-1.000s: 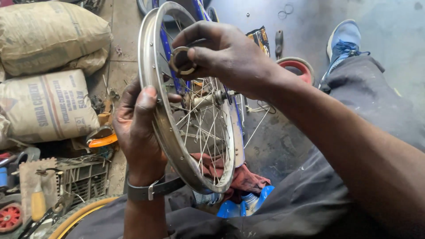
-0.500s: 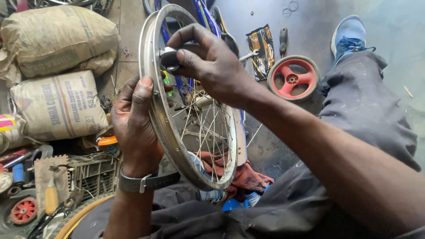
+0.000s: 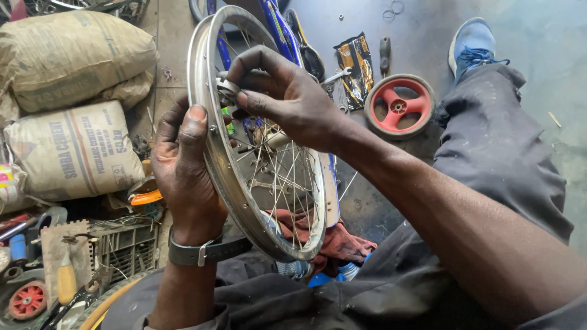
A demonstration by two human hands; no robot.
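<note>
A silver spoked bicycle wheel rim (image 3: 241, 201) stands upright in front of me. My left hand (image 3: 183, 162) grips its left edge, thumb pressed on the rim, with a dark watch strap on the wrist. My right hand (image 3: 287, 101) reaches inside the rim near the top and pinches a small round metal spoke tool (image 3: 227, 88) against the spokes. Thin steel spokes (image 3: 287, 177) run to a hub partly hidden behind my right hand.
Stuffed sacks (image 3: 73, 104) lie at the left. A small red wheel (image 3: 398, 107), a dark packet (image 3: 354, 67) and a blue bicycle frame (image 3: 278, 27) rest on the floor ahead. A red rag (image 3: 330, 235) lies under the rim. A crate with tools (image 3: 92, 256) sits at lower left.
My right hand slid down the rim's upper part with the tool. The view shifted, so the red wheel and sacks sit lower in frame.
</note>
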